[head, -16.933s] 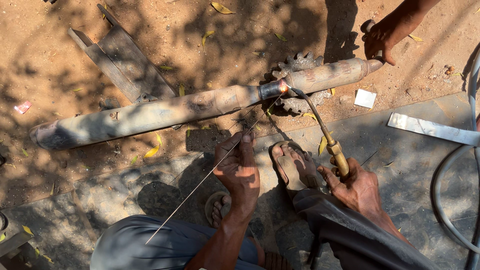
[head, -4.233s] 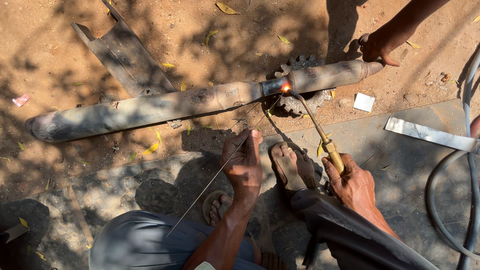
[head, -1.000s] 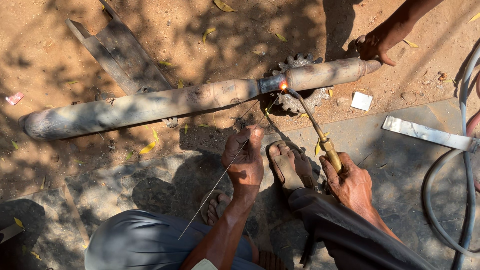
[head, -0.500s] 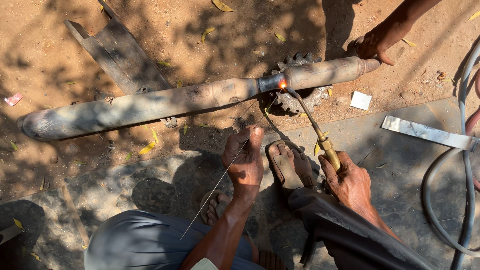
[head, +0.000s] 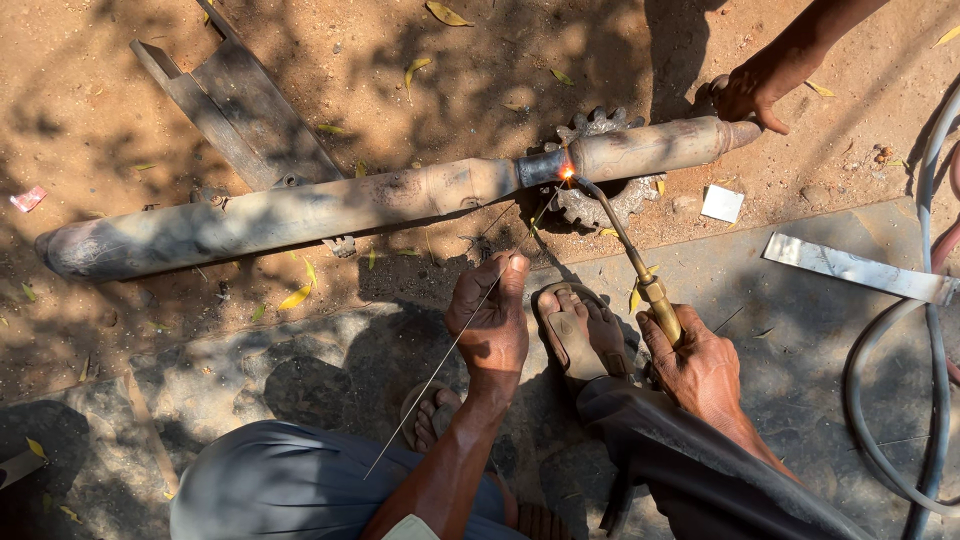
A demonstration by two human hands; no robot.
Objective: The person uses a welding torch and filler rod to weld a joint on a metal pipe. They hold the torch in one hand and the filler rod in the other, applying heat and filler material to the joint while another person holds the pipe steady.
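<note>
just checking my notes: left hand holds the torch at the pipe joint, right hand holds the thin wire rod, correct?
Not quite: the head view shows them swapped. The right hand holds the torch at the pipe joint; the left hand holds the thin wire rod.

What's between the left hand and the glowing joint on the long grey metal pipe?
Head view: only the thin wire filler rod spans from the left hand toward the glowing joint on the long grey metal pipe; beneath it, shaded dirt and scattered leaves.
</note>
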